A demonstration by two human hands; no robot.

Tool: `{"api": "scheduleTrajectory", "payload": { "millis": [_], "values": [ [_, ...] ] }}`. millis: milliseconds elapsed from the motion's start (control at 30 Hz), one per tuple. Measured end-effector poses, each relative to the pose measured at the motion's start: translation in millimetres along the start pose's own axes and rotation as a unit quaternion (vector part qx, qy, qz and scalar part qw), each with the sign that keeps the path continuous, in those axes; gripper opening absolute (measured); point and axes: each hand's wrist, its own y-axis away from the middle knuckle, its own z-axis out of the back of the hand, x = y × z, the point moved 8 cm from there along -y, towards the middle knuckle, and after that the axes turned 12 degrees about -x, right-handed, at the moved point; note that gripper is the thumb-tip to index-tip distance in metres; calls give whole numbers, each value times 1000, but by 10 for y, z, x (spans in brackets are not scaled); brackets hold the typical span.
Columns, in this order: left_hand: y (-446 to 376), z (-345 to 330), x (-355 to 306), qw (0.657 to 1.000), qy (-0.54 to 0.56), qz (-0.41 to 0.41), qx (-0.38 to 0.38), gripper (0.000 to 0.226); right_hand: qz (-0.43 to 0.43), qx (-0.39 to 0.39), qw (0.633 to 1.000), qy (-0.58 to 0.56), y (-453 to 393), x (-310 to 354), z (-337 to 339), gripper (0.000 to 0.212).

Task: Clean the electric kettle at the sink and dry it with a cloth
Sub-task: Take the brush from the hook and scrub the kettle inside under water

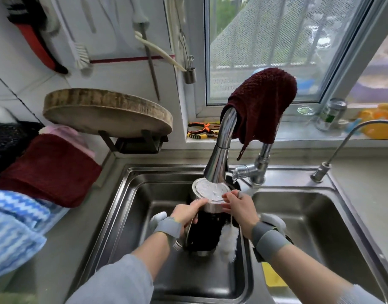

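The electric kettle [205,229], black with steel bands, is turned upside down in the left basin of the steel sink [131,207]. Its round base faces up right under the faucet spout [219,159], and water runs over it. My left hand [186,212] grips the kettle's upper rim on the left. My right hand [239,207] holds the rim on the right and also a cord from which a white fluffy brush [228,244] hangs beside the kettle. A dark red cloth [261,104] is draped over the faucet arch.
Folded cloths, dark red [48,170] and blue striped [15,229], lie on the left counter. A round wooden chopping board [107,110] stands on a rack behind. A small second tap [333,150] rises at the right. Pliers [199,129] and a jar [331,115] sit on the windowsill.
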Motion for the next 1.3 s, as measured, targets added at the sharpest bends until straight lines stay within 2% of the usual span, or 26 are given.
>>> {"api": "scheduleTrajectory", "payload": {
  "millis": [100, 200, 233, 267, 333, 467, 533, 600, 733, 833, 967, 1100, 1167, 1233, 1300],
  "values": [
    [-31, 323, 113, 998, -28, -50, -21, 60, 60, -16, 997, 53, -37, 123, -21, 29],
    [-16, 577, 195, 996, -44, -74, -18, 82, 162, -17, 973, 162, -21, 291, -149, 39],
    [-3, 567, 178, 995, -59, -79, -17, 81, 184, -20, 962, 199, -29, 346, -130, 38],
    [8, 615, 185, 993, -75, -81, -27, 71, 197, -13, 953, 228, -34, 372, -183, 35],
    [20, 663, 142, 990, -102, -84, -56, 57, 196, 3, 940, 280, -109, 372, -250, 26],
    [35, 721, -25, 980, -135, -96, -112, 63, 167, 14, 926, 338, -329, 285, -267, 26],
    [47, 756, -97, 977, -145, -96, -123, 62, 163, 18, 926, 340, -352, 303, -276, 23],
    [40, 794, -125, 976, -146, -95, -128, 58, 166, 1, 927, 335, -295, 368, -211, 39],
    [33, 933, -148, 975, -140, -90, -147, 56, 188, -25, 926, 328, -164, 439, -90, 49],
    [80, 1070, -151, 976, -126, -87, -157, 55, 191, -12, 917, 350, -118, 407, -99, 39],
    [147, 1238, -201, 982, -56, -89, -156, 49, 212, 20, 876, 432, 31, 326, -203, 45],
    [219, 1488, -216, 979, -20, -88, -183, 40, 238, 77, 903, 349, 271, 382, -423, 40],
    [255, 1609, -171, 977, -3, -81, -200, 37, 298, 78, 902, 302, 407, 469, -513, 27],
    [278, 1710, -123, 974, 7, -72, -216, 45, 334, 80, 890, 301, 458, 422, -568, 19],
    [335, 1770, -89, 972, 13, -67, -226, 53, 275, 116, 880, 369, 414, 150, -610, 22]
  ]
}}
